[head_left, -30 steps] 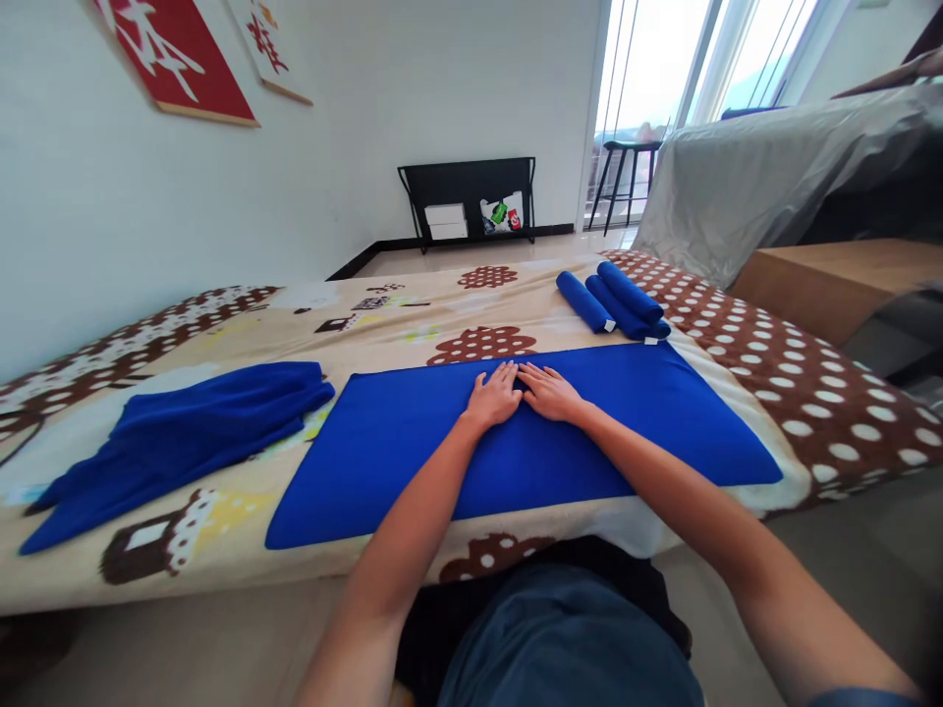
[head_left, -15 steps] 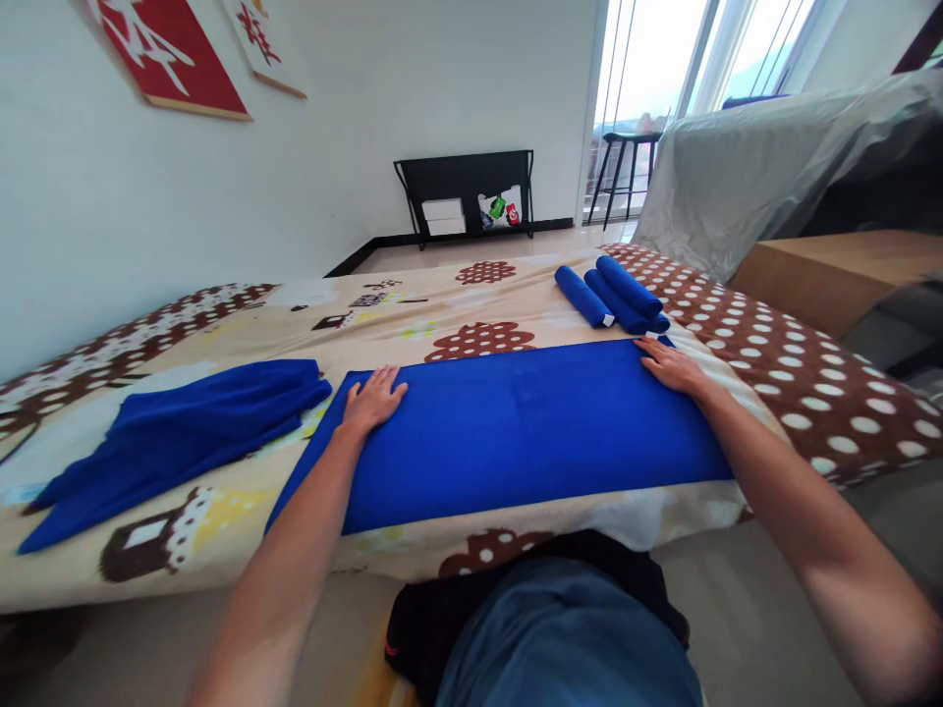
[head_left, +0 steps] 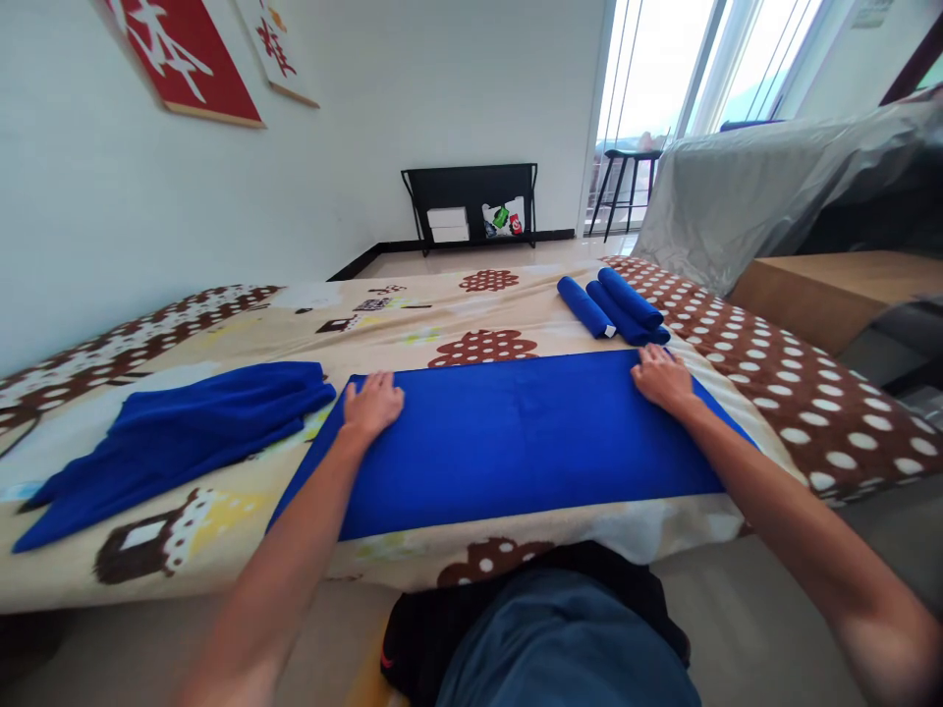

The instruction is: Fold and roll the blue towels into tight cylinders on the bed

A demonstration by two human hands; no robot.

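We have both hands at the far edge of a blue cloth (head_left: 516,442), which lies spread on the bed (head_left: 413,316). Our left hand (head_left: 377,401) is near its far left corner, with the fingers bent and the thumb set a little apart from them. Our right hand (head_left: 663,375) is near the far right corner, its fingers curled more tightly over the edge. The fingertips are too hidden for us to tell whether either hand has the fabric pinched or only presses on it.

The cloth lies mostly flat between the 2 hands and runs back under our forearms, with a faint crease about midway between the hands. Just beyond the right hand are 3 blue rolls (head_left: 623,312), 2 of them piled against each other and 1 lying to their left. To the left of the left hand is a loose cloth (head_left: 184,417), rumpled, its nearer end just beside the spread cloth.

We judge the step in hand to be taking up the far edge, with the spreading mostly done; the nearby rolls suggest that rolling is the work. If so, the next move calls for turning that edge toward us with both hands at an even pace, keeping it straight and tight so that neither end runs ahead.
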